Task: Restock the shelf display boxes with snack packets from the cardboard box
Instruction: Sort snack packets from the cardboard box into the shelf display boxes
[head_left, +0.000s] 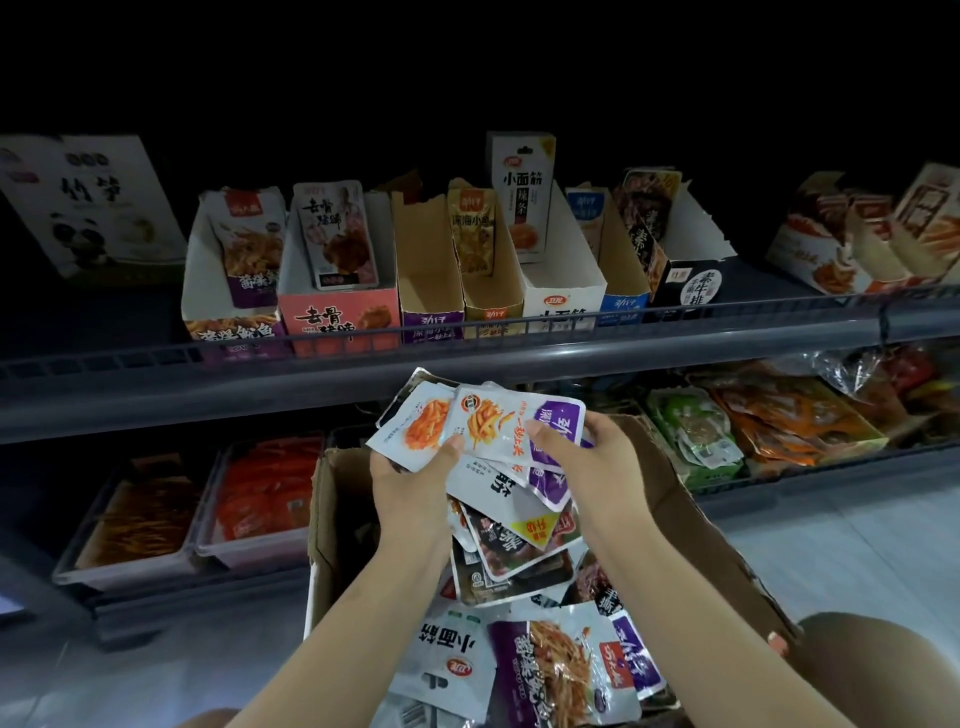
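- Fingers of both hands grasp a fanned bundle of snack packets (488, 431) held above the open cardboard box (691, 514), just below the front rail of the upper shelf (156, 374).
- Left hand (413, 486): thumb on top of the white packets at the bundle's left side, the other fingers hidden beneath.
- Right hand (597, 462): thumb pressed on the purple-and-white packet at the bundle's right side, fingers curled under it.
- Cardboard box: near centre, flaps open, holding a loose heap of mixed packets (524, 639).
- Display boxes (337, 306): a row standing on the upper shelf, far from the viewer; the purple-fronted box (431, 291) directly beyond the bundle shows a bare brown interior, while its neighbours each hold upright packets.
- Lower shelf: trays (202, 545) of orange and red packets at left, bagged goods (779, 426) at right.
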